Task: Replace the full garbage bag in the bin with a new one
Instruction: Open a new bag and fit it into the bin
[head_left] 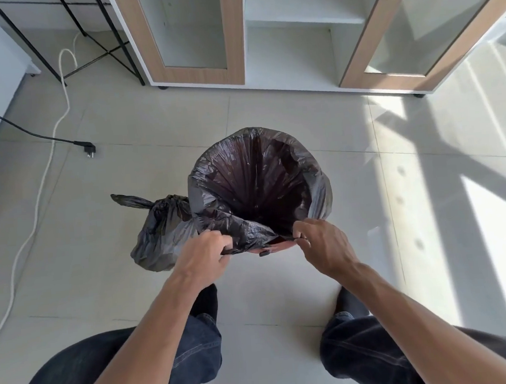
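The new bag [254,179], black and crinkled, lines the bin [275,247] at the middle of the tiled floor [150,133], its mouth spread wide and draped over the far and side rims. Only a reddish sliver of the bin shows at the near edge, below the loose plastic. The left hand [203,254] pinches the bag's near edge on the left, fingers curled shut on the film. The right hand [322,245] grips the same edge on the right, fingers closed on it. The full bag [161,229], tied at the top with a tail pointing left, sits on the floor just left of the bin, touching the new bag's side. A cabinet [265,54] with open doors stands at the far side, and a white cable [56,128] and a black plug [89,150] lie far left.
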`<state>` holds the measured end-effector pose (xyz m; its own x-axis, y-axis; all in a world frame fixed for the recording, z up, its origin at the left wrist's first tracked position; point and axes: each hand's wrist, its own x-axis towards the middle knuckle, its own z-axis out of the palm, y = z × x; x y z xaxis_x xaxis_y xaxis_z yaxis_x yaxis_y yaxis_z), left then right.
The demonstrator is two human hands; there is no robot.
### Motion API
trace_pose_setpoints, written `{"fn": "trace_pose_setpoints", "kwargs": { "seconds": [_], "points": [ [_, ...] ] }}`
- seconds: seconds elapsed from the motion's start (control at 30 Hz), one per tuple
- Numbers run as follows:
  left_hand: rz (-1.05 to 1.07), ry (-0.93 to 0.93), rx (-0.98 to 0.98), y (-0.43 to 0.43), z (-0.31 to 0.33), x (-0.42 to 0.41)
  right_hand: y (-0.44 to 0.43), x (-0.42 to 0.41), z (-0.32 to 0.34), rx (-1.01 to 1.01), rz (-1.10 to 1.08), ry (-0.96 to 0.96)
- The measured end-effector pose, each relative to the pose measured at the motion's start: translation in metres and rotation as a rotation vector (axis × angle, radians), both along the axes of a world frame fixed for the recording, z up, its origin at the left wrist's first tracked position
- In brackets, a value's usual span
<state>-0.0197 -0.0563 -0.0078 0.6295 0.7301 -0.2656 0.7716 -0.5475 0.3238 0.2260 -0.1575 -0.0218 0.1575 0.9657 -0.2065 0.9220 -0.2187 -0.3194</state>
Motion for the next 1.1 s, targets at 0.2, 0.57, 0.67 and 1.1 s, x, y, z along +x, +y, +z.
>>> {"fn": "trace_pose_setpoints", "kwargs": {
  "seconds": [0.2,0.57,0.67,1.1],
  "points": [
    [-0.088,-0.001,-0.013,-0.009,-0.003,0.003,-0.009,-0.002,0.002,-0.038,0.043,0.058],
    [-0.008,-0.179,-0.037,-0.020,-0.001,0.020,-0.012,-0.001,-0.001,-0.047,0.002,0.167],
    [-0.020,-0.191,-0.073,-0.024,-0.001,0.022,-0.010,0.001,-0.001,-0.052,-0.010,0.187],
    [-0.148,-0.176,-0.091,-0.034,-0.018,0.020,-0.011,0.006,-0.003,-0.124,0.020,0.144]
  ]
}}
